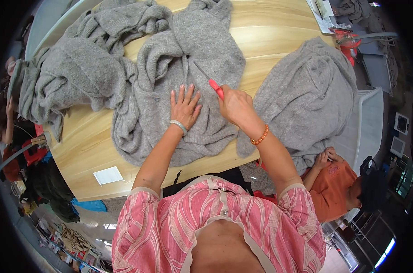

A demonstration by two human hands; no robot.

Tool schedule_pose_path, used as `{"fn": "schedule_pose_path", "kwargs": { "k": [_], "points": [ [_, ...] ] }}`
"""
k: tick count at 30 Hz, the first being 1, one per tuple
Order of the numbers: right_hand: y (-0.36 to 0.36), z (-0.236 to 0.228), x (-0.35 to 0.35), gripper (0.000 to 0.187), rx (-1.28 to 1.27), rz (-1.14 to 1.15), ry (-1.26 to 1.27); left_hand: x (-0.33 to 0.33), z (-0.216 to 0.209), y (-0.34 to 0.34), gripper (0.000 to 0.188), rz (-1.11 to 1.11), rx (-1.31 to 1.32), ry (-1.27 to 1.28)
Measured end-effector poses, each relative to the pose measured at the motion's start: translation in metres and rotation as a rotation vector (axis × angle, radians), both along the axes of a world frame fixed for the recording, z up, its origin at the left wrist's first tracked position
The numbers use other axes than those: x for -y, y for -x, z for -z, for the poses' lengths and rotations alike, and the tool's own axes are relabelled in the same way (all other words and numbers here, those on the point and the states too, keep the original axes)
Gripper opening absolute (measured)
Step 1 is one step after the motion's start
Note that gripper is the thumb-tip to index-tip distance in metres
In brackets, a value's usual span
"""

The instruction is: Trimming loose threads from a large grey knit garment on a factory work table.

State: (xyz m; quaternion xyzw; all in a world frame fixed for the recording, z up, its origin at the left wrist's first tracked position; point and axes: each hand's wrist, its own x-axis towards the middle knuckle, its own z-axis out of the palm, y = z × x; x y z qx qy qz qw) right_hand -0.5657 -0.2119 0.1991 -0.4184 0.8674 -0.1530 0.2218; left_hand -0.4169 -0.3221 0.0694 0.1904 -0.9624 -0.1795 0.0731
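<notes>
A grey knitted sweater [170, 116] lies spread and rumpled on the table before me. My left hand [185, 109] rests flat on it with the fingers stretched out. My right hand [236, 105] is wrapped round the red handle of a tool with a thin, pointed metal shaft [214, 86]. The shaft points up and left over the knit. Whether its tip touches the fabric, and what kind of tip it has, I cannot tell.
More grey knitwear is heaped at the left [86, 68] and at the right [306, 93] of the wooden table [86, 141]. A white paper [108, 175] lies near the front left edge. A person in an orange top [332, 191] sits at the right, hands at the knit's edge.
</notes>
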Motion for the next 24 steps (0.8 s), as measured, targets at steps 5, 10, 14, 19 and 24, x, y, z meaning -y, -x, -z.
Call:
{"fn": "schedule_pose_path", "kwargs": {
  "k": [5, 10, 14, 19, 24],
  "points": [
    [-0.013, -0.018, -0.026, 0.021, 0.072, -0.172, -0.171, 0.002, 0.0, -0.006, 0.043, -0.006, 0.077, -0.018],
    [-0.048, -0.024, -0.079, 0.018, 0.185, -0.276, -0.239, 0.003, 0.004, -0.008, 0.044, -0.004, 0.015, 0.0],
    [-0.048, -0.028, -0.075, 0.019, 0.194, -0.201, -0.223, 0.003, 0.003, -0.009, 0.044, 0.012, 0.02, -0.006],
    [-0.024, -0.019, -0.031, 0.026, 0.038, -0.021, -0.092, 0.002, 0.003, -0.006, 0.046, 0.033, 0.043, 0.02],
    [-0.054, -0.019, -0.071, 0.027, 0.128, -0.191, -0.299, 0.005, 0.009, -0.012, 0.045, 0.028, -0.023, 0.013]
  ]
}}
